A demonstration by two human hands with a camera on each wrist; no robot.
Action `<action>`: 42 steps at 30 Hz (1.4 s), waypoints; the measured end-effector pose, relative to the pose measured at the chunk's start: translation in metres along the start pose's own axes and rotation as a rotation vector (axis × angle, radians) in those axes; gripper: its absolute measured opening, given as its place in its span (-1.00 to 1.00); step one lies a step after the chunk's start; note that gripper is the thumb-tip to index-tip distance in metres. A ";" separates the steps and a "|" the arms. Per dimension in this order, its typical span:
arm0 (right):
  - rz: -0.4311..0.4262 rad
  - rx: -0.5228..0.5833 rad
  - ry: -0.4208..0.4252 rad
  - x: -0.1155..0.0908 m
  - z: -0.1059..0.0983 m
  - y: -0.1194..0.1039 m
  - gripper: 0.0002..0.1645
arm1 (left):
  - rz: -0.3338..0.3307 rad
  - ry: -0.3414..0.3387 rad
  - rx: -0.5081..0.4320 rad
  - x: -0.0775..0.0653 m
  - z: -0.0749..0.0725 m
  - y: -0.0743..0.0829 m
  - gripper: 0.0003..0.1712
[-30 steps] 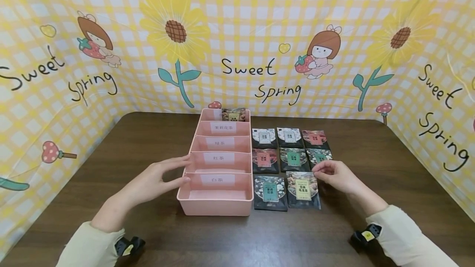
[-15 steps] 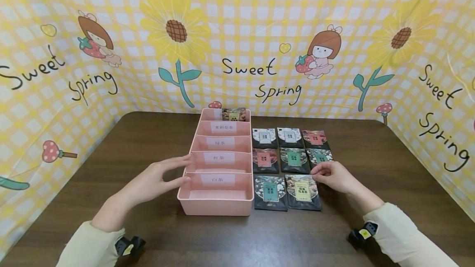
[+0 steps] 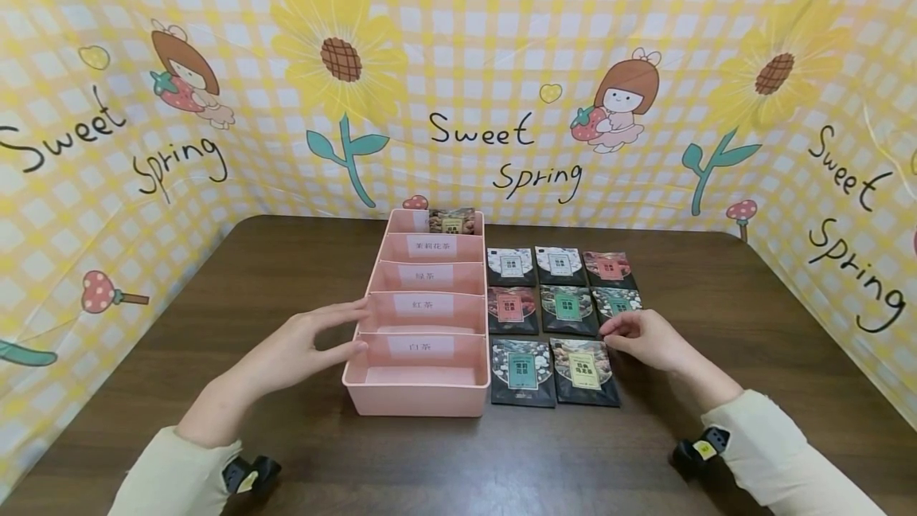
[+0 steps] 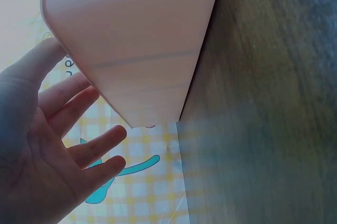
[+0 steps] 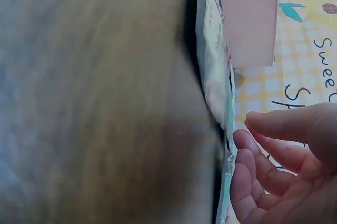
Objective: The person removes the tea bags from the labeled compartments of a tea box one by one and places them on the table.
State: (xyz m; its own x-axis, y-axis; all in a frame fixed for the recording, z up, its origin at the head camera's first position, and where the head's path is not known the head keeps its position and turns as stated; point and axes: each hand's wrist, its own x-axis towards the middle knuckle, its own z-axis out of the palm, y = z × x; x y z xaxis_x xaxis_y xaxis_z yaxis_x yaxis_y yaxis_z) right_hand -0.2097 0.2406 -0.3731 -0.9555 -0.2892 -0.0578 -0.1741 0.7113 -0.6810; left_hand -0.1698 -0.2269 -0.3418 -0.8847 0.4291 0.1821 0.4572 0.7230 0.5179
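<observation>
In the head view my left hand (image 3: pixel 286 353) rests its fingertips on the left rim of a pink divided box (image 3: pixel 415 400); its fingers stay extended and spread. Labelled partitions split the box into compartments, and a yellow-labelled tea sachet (image 3: pixel 453 222) stands in the rearmost one. My right hand (image 3: pixel 652 341) hovers by the upper right corner of another yellow-labelled tea sachet (image 3: pixel 585 373), which lies flat. In the right wrist view, thumb and fingers (image 5: pixel 279 124) are loosely bent with nothing between them. Whether a fingertip touches a sachet, I cannot tell.
A teal-labelled sachet (image 3: pixel 522 373) lies beside the box. Behind it are red (image 3: pixel 512 307) and green (image 3: pixel 568 307) sachets, another green one (image 3: pixel 614 301) partly under the right hand, then white (image 3: pixel 510 264) and red (image 3: pixel 607 268) ones. A checked cloth (image 3: pixel 473 62) hangs behind the table.
The front yellow-labelled sachet, slightly raised at its upper edge a second ago, now lies flat. My right fingers have let it go. My left hand has not moved.
</observation>
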 end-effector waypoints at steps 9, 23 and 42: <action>0.012 -0.016 0.019 0.005 -0.005 -0.010 -0.80 | -0.005 0.000 0.003 -0.001 0.000 0.000 -0.40; -0.160 -0.026 0.019 0.023 -0.015 -0.046 -0.71 | -0.001 -0.005 -0.015 -0.001 0.000 -0.001 -0.42; -0.211 -0.053 0.034 0.067 -0.012 -0.088 -0.69 | 0.005 -0.003 0.007 0.000 0.001 -0.002 -0.41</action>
State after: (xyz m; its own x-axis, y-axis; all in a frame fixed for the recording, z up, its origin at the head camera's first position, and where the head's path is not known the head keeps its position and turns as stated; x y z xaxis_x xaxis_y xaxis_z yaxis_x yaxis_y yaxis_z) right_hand -0.2616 0.1659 -0.3079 -0.9038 -0.4143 0.1069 -0.3824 0.6701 -0.6362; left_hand -0.1710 -0.2277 -0.3433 -0.8823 0.4342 0.1817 0.4619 0.7246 0.5115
